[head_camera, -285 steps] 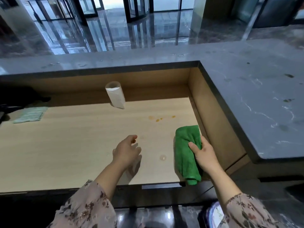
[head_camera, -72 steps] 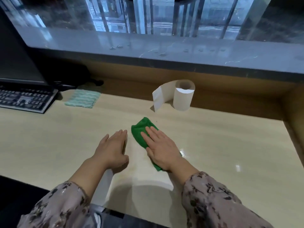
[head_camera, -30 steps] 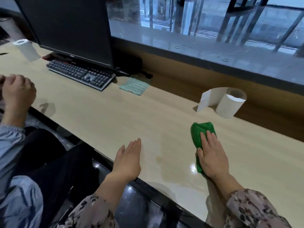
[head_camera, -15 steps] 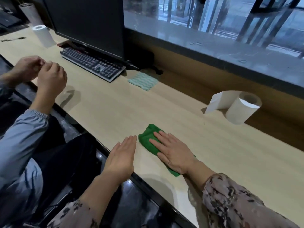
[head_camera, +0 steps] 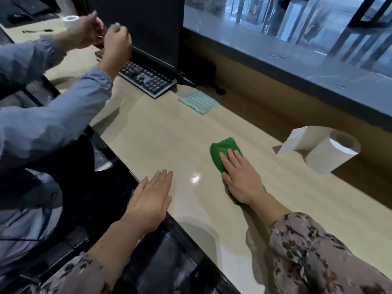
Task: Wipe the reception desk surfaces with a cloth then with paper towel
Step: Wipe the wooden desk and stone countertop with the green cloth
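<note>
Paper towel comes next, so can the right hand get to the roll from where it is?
Probably yes: the paper towel roll stands beyond the right hand with bare desk between, though that hand presses the green cloth.

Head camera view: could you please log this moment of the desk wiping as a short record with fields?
Right hand: flat, fingers straight, pressing the green cloth onto the desk
Left hand: open, fingers straight, by the desk's near edge
Paper towel roll: upright, right of the green cloth, loose end unrolled, untouched
Striped cloth: flat beside the keyboard
Other person's hands: raised in front of the monitor
Stage: cloth step; paper towel not yet used
</note>
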A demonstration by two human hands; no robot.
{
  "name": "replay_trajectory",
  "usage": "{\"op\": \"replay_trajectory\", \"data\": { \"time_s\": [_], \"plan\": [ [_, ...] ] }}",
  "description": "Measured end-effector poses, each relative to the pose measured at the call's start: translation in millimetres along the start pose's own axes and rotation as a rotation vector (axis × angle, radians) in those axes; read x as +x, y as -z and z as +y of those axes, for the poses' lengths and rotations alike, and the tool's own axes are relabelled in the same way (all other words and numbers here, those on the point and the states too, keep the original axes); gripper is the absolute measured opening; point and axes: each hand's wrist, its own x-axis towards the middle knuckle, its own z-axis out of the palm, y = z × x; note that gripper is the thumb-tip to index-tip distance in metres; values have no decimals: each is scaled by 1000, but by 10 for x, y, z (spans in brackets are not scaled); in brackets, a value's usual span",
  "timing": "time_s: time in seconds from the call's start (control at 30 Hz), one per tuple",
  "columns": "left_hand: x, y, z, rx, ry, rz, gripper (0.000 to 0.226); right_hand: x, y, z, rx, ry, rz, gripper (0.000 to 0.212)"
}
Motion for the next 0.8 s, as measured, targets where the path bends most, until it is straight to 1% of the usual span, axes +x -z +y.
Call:
{"op": "replay_trajectory", "data": {
  "time_s": [0.07, 0.1, 0.2, 0.3, 0.4, 0.5, 0.53, 0.63, 0.7, 0.73, 0.8],
  "plan": [
    [-9, -1, -30, -6, 7, -3, 61, -80, -31, -257, -2, 175, -45, 69],
    [-20, 8, -61, -13, 12, 1, 61, -85, -50, -398, 2, 261, -62, 70],
    [-33, 22, -130, -42, 12, 16, 61, -50, -116, -683, 18, 474, -94, 63],
    [-14, 17, -194, -57, 23, 54, 61, 137, -126, -788, -10, 585, -95, 61],
    [35, 18, -221, -22, 48, 80, 61, 425, -111, -840, -62, 634, -79, 62],
    [147, -10, -225, 2, 66, 79, 59, 759, -62, -857, -104, 601, -55, 69],
    [202, -26, -223, 30, 39, 112, 59, 863, -41, -830, -97, 563, -43, 68],
    [323, -13, -182, 86, 5, 91, 69, 1102, 27, -590, -59, 401, -15, 57],
    [396, -57, -158, 39, -17, 84, 77, 1179, 87, -286, -56, 270, 5, 57],
    [426, -54, -135, 11, -11, 67, 75, 1185, 117, -96, -53, 199, 28, 58],
    [489, -13, -75, 30, -3, 59, 58, 1122, 172, 310, -33, 49, 78, 60]
  ]
}}
